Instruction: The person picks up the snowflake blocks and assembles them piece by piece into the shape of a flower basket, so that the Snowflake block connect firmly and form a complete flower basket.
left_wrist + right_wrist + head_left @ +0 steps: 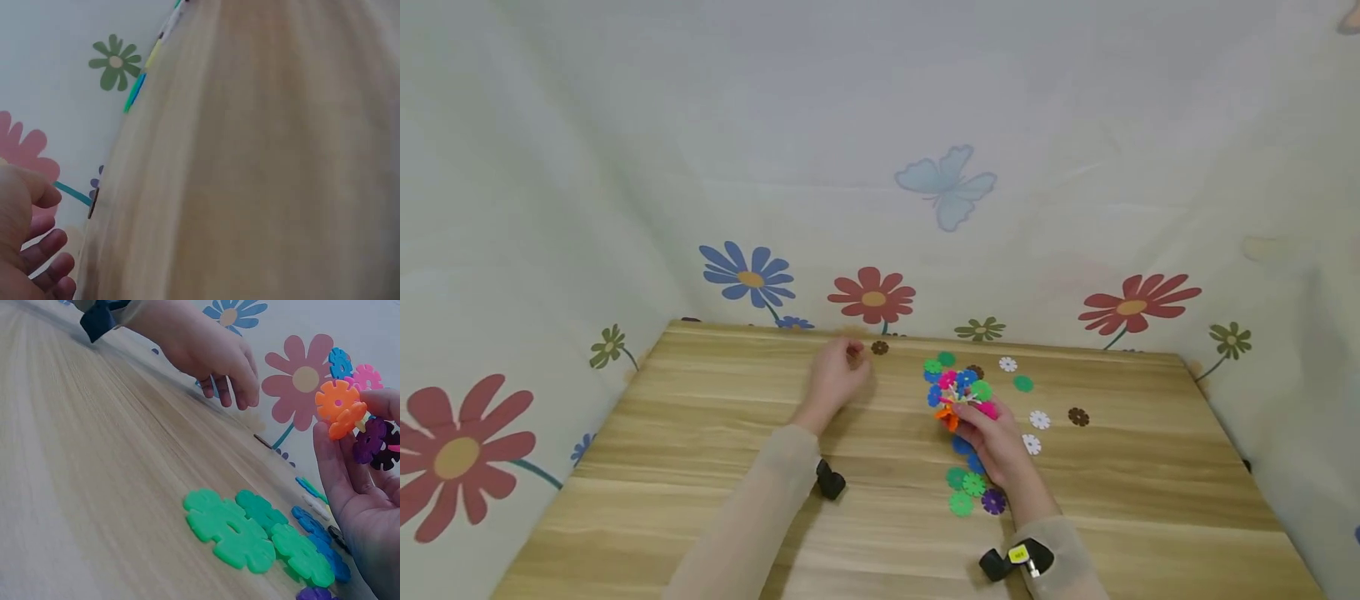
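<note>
Wood-grain tabletop (1150,500), clock centred on it. Directly on it, slotted plastic flower discs. 12: brown disc (880,347) near far edge. 1: dark-green disc (947,358). 2: white disc (1008,364), green disc (1023,383). 3: two blue discs (976,462) near centre; farther out, two white discs (1040,419), then dark-brown disc (1078,417). 4: three green discs (960,503) grouped, purple disc (993,501) just beside.

This is a small enclosed nook; whether it sits in a home, a nursery or a studio cannot be told. A pale, creased sheet (805,117) hangs behind the counter (625,467) and along both sides, printed with large flowers (873,297) and a light blue butterfly (952,190). The wood-grain top and the bright plastic discs (960,504) scattered over it give it the look of a children's play corner.
</note>
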Available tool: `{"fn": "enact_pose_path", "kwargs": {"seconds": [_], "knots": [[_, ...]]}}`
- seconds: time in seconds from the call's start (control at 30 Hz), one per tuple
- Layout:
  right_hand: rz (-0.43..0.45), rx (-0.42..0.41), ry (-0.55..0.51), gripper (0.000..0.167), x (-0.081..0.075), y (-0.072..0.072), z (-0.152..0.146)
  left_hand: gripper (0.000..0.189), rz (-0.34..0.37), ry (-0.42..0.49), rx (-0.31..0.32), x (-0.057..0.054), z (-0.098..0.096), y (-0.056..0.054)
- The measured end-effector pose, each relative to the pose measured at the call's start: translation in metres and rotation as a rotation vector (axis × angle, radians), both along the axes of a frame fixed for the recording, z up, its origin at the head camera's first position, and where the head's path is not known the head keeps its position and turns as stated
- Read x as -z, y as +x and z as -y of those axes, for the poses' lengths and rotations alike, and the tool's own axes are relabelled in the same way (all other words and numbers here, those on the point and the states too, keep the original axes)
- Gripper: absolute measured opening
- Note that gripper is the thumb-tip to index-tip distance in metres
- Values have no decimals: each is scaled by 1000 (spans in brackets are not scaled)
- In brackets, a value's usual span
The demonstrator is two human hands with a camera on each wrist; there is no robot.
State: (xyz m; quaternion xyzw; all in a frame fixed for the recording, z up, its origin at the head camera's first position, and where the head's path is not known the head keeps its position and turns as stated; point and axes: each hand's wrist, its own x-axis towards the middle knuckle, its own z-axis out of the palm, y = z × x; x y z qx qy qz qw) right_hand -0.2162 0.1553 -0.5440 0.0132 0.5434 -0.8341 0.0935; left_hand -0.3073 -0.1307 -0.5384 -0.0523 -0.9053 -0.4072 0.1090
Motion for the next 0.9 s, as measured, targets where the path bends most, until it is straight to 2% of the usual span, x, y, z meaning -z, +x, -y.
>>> {"fn": "enact_pose_path", "kwargs": {"seconds": [0.2, 0.33, 0.47, 0.53, 0.63, 0.77, 0.9], "knots": [[8, -3, 1, 28, 0, 3, -2, 43, -1, -81, -5, 3, -5, -15], [14, -8, 4, 28, 1, 3, -2, 46, -6, -157, -11, 3, -11, -22], [21, -9, 8, 27, 1, 2, -1, 48, 40, -242, -24, 5, -17, -28], [16, -8, 10, 26, 2, 1, -1, 48, 65, -277, -26, 5, -20, -29], [10, -11, 13, 24, 1, 1, 0, 43, 89, -281, -20, 4, -23, -29], [-2, -15, 13, 22, 1, 1, 0, 32, 75, -248, -5, 6, -25, -28], [-11, -14, 7, 24, 0, 1, -1, 23, 91, -264, 18, 2, -28, -24]]}}
